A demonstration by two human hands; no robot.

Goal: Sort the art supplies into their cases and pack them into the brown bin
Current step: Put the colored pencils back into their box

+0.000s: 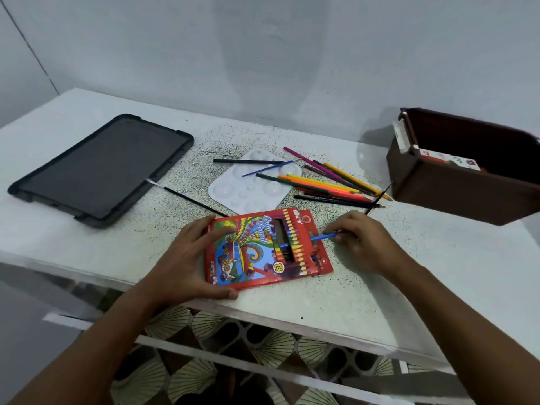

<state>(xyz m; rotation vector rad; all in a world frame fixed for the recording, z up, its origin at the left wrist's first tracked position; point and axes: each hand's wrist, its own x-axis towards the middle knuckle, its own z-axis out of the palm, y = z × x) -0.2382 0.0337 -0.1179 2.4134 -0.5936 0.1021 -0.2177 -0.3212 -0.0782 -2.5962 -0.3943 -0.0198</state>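
pencil box [264,249]: red, says "Color Pencil" and "18", flat on table [365,287]
left hand [187,258]: fingers spread, gripping the box's left edge
right hand [361,239]: just right of box, pinching blue pencil [309,240] lying across it
brown bin [464,182]: well right and back of box

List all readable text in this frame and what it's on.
"Color Pencil": script on the red pencil box, upside down to the camera.
"18": round badge on the same box.
Brand lettering at the box's far edge: too blurred to read.
Print on the carton in the brown bin: unreadable.
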